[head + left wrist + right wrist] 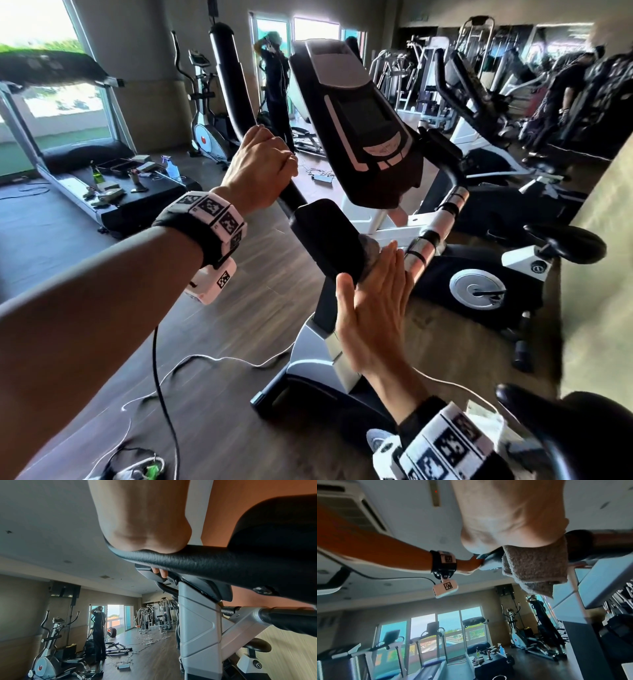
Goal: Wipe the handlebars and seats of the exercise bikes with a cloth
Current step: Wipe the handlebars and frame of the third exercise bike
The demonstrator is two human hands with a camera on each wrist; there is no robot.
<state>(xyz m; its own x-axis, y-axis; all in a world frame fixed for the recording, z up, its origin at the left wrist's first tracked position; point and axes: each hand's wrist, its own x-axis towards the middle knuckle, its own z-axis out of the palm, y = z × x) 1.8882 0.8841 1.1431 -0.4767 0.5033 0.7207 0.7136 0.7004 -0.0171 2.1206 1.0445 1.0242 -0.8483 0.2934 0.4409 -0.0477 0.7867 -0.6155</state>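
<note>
Right hand: the right hand [371, 308] is nearest, fingers straight and together, palm flat against a cloth [371, 251] that it presses to the end of the padded centre block [327, 236] of the handlebar.
Cloth: grey-brown towelling [537, 566], squeezed between palm and pad, with a loose corner hanging free below the hand in the right wrist view.
Left hand: the left hand [260, 168] is curled round the black left handlebar grip [291, 197], fingers wrapped over the top; the left wrist view shows fingertips [162, 572] coming round under the bar [197, 561].
Seat: a black saddle [589, 435] at the lower right edge, close to the right wrist band, untouched by either hand.
In the way: the bike's console [359, 126] tilts over the middle and hides where the two handlebar sides meet; the right bar with its chrome sensor bands [435, 229] shows beyond the right fingertips.
Floor: white and black cables [191, 363] trail over dark wood planks beneath the left forearm.
Next bike: a second exercise bike [493, 284] stands just right, its saddle [568, 243] facing this way.
Left side: a treadmill [85, 185] with a spray bottle [171, 168] and small items on its belt.
Far: an elliptical trainer [205, 113], a person standing [277, 85] by bright glass doors, and weight machines [418, 78] at the back.
</note>
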